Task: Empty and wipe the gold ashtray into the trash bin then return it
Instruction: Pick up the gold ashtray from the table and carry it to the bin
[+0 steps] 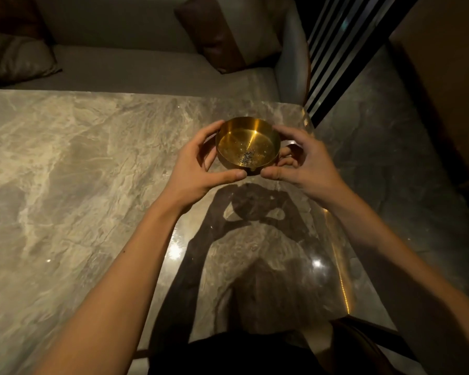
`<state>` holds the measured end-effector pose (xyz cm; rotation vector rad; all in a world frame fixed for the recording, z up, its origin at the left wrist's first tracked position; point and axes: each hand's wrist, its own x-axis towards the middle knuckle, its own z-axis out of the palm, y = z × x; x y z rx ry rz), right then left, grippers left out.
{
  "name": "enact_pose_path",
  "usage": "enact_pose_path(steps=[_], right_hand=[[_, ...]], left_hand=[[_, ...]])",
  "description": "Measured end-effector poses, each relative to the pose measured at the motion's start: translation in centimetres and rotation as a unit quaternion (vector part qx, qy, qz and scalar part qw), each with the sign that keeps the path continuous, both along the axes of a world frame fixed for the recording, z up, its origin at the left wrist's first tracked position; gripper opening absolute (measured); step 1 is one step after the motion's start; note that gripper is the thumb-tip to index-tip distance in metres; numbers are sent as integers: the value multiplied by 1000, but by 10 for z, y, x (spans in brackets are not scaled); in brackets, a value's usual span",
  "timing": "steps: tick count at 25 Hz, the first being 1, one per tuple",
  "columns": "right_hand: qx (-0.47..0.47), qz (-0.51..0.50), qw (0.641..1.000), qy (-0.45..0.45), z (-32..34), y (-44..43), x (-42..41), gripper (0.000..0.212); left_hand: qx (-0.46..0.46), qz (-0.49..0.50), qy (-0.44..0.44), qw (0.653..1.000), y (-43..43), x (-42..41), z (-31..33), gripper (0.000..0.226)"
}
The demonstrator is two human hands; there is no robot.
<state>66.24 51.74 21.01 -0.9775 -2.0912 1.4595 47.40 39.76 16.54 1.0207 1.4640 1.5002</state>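
Note:
A round gold ashtray (248, 142) is held above the marble table (79, 171), near its right edge. A small patch of grey ash lies in its bottom. My left hand (198, 165) grips its left side, thumb at the near rim and fingers around the far rim. My right hand (299, 158) holds the right side the same way. The ashtray's shadow falls on the tabletop just below it. No trash bin is in view.
A grey sofa (146, 69) with a brown cushion (220, 36) and a grey cushion (14, 60) stands behind the table. To the right is a dark stone floor (390, 158) and a black slatted screen (336, 63).

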Motion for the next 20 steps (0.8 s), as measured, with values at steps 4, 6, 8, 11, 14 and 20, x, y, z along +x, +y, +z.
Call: enact_pose_path(steps=[4, 6, 8, 11, 14, 20], right_hand=[[-33, -1, 999, 17, -7, 17, 17, 77], [-40, 14, 999, 11, -10, 42, 40, 78], [-52, 31, 998, 14, -15, 67, 65, 80], [-47, 55, 997, 8, -29, 119, 120, 80], [-23, 66, 998, 9, -38, 164, 175, 79], [-77, 46, 996, 15, -55, 225, 259, 75]], left_hand=[[-15, 14, 20, 1000, 21, 27, -2, 105], [-20, 17, 19, 999, 40, 45, -3, 104], [-31, 16, 11, 999, 57, 63, -5, 102], [-43, 9, 4, 999, 99, 115, -14, 94], [-64, 11, -13, 998, 139, 175, -23, 96], [-96, 16, -29, 995, 207, 264, -29, 100]])
